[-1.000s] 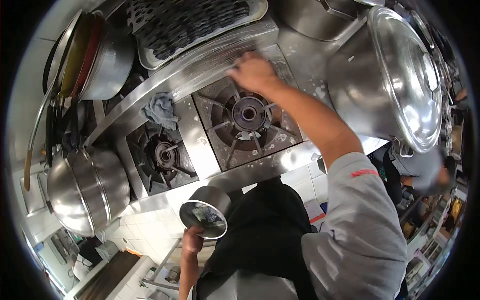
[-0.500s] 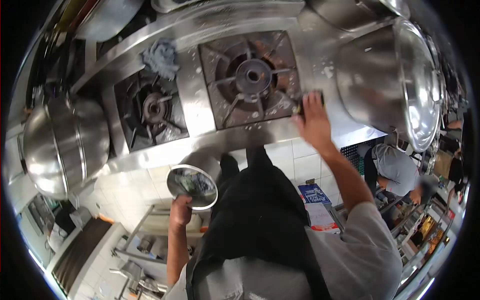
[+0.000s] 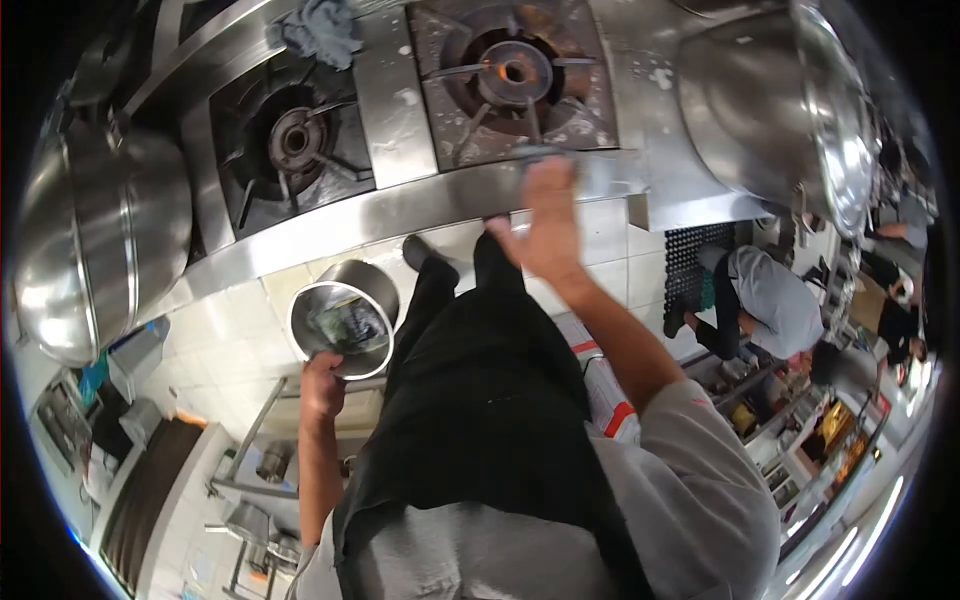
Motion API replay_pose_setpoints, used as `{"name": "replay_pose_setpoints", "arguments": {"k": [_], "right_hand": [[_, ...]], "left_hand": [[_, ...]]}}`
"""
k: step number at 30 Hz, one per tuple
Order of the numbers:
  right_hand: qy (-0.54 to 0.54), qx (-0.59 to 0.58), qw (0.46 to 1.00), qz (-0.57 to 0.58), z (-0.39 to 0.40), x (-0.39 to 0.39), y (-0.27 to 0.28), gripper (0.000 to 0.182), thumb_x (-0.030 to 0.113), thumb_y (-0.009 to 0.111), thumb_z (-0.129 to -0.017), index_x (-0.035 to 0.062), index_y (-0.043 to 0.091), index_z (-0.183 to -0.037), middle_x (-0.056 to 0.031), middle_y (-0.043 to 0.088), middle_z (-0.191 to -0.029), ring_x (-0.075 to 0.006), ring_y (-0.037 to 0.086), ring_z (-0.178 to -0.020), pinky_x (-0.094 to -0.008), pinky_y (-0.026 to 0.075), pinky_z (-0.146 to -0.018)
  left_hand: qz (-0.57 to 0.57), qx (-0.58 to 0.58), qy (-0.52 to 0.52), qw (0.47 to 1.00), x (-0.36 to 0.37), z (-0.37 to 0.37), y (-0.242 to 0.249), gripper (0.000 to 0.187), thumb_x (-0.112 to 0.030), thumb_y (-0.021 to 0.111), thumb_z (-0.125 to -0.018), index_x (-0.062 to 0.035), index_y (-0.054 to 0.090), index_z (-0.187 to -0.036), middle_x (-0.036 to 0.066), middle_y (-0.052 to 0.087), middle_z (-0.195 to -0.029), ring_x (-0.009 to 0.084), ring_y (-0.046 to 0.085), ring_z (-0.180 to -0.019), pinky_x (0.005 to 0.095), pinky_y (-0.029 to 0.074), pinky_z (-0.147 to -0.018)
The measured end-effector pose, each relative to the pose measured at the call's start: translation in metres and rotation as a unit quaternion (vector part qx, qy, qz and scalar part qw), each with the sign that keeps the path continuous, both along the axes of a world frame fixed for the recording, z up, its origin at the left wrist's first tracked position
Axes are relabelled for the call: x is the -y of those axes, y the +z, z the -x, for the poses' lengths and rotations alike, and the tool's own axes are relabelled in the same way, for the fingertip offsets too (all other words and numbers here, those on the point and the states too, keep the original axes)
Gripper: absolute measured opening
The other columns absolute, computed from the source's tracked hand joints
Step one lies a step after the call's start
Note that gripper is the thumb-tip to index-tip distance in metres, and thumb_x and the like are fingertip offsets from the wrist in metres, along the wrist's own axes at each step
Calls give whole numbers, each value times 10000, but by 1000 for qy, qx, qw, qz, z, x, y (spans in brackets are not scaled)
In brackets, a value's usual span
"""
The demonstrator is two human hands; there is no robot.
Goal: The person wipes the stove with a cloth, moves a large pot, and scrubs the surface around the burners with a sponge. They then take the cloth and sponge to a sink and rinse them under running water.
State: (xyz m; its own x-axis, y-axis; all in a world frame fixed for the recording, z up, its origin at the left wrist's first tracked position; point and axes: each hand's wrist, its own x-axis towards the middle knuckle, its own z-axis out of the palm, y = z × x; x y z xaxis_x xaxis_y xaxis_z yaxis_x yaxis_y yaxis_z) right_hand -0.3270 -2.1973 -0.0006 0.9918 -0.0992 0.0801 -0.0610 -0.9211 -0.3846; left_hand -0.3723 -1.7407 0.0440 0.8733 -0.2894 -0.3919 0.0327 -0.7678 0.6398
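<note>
My left hand [image 3: 322, 386] is closed on the rim of a round metal pot [image 3: 374, 284], held out over the floor in front of the stove. Inside the pot lies something dark and greenish in what looks like liquid. My right hand [image 3: 550, 225], smeared by motion, presses a dark sponge [image 3: 543, 153] against the front edge of the steel stove [image 3: 400, 208]. Just beyond it is the larger burner [image 3: 515, 75], whose plate carries whitish wet spots. The smaller burner [image 3: 297, 140] sits to its left.
A large steel pot [image 3: 745, 120] stands on the right, and a big rounded steel vessel [image 3: 100, 240] on the left. A crumpled grey cloth [image 3: 318, 32] lies behind the small burner. On the right, a person [image 3: 770, 300] bends beside shelves.
My right hand has moved left with the sponge, from the large burner's right corner to the stove's front edge. The pot in my left hand has shifted left and lower in view.
</note>
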Motion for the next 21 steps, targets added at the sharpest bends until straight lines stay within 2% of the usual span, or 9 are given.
{"name": "replay_pose_setpoints", "arguments": {"k": [4, 5, 6, 8, 10, 11, 12, 17, 21], "right_hand": [[44, -29, 999, 4, -6, -29, 7, 899, 459, 704, -828, -83, 369, -1463, -316, 322, -1532, -454, 260, -1461, -520, 204, -1206], [60, -12, 998, 22, -3, -11, 3, 871, 437, 716, -821, -59, 395, -1461, -295, 355, -1525, -436, 289, -1455, -512, 220, -1204], [38, 14, 999, -18, -3, 5, 11, 782, 349, 738, -816, -22, 446, -1439, -250, 420, -1500, -402, 346, -1434, -488, 248, -1200], [-8, -30, 995, 92, 6, 43, 9, 612, 156, 693, -828, -15, 502, -1384, -223, 482, -1449, -371, 426, -1378, -438, 328, -1166], [-31, -65, 992, 104, 7, 65, 25, 417, 82, 638, -842, 26, 616, -1254, -169, 634, -1269, -326, 585, -1196, -405, 459, -1040], [-74, -97, 988, 95, 4, 60, 43, 263, 61, 630, -843, 51, 689, -1099, -151, 698, -1085, -321, 655, -1025, -398, 525, -908], [-55, -62, 994, 69, -4, 43, 63, 230, 50, 621, -857, 47, 696, -1074, -158, 700, -1065, -330, 661, -996, -404, 530, -879], [124, 101, 984, -72, -48, -86, 184, 187, 16, 651, -832, 45, 702, -1009, -136, 700, -1009, -320, 665, -964, -411, 531, -854], [327, 70, 937, -107, -65, -164, 190, 241, 122, 718, -816, 69, 704, -1050, -114, 673, -1145, -296, 603, -1128, -470, 449, -1017]], "left_hand": [[108, -105, 143, 978, -58, 21, -68, 43, -1, 622, -774, -18, 607, -811, 134, 613, -715, 288, 614, -674, 381, 484, -630], [205, -246, 309, 896, -33, 4, -37, 11, -14, 596, -790, -13, 605, -797, 124, 603, -708, 256, 604, -670, 374, 478, -617], [276, -328, 498, 754, -8, -13, -4, 44, -27, 570, -806, -8, 602, -784, 115, 592, -700, 224, 595, -666, 367, 473, -604], [163, -228, 273, 920, -22, -14, -14, 77, -8, 550, -821, 11, 621, -801, 92, 590, -716, 191, 610, -710, 364, 473, -593], [7, -105, 68, 992, 7, -42, 30, 124, 2, 519, -839, 42, 636, -840, 101, 628, -804, 207, 636, -762, 368, 533, -603], [148, -209, 229, 939, 15, -47, 26, 144, -18, 514, -843, 67, 623, -883, 126, 640, -846, 225, 651, -789, 384, 565, -620], [285, -295, 376, 831, 22, -51, 22, 183, -38, 509, -847, 93, 610, -926, 152, 651, -888, 242, 666, -817, 400, 597, -638], [304, -349, 346, 816, 44, -87, 37, 340, -134, 506, -862, 124, 540, -1081, 200, 648, -911, 298, 705, -704, 384, 612, -615], [309, -336, 355, 816, 55, -98, 47, 319, -143, 488, -869, 119, 581, -1027, 209, 662, -902, 310, 707, -665, 371, 606, -587]]}}
